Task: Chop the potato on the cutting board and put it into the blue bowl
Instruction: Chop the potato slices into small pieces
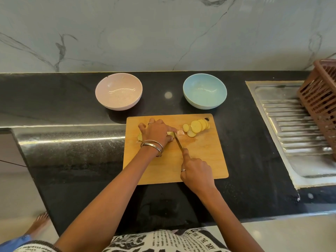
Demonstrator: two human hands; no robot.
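Observation:
On the wooden cutting board [200, 160] my left hand [157, 131] curls over the uncut part of the potato [139, 137], of which only small yellow bits show at the hand's edges. My right hand [195, 171] grips the handle of a knife [178, 142], forefinger laid along its back, and the blade stands right beside my left fingertips at the potato's cut end. Several round potato slices [196, 127] lie fanned at the board's far right corner. The blue bowl [204, 90] stands behind the board to the right, with nothing in it.
A pink bowl [118, 91] stands on the black counter [72, 99] behind the board to the left. A steel sink drainboard [294, 124] lies to the right, with a brown plastic basket [321, 99] tilted over it. A marble wall backs the counter.

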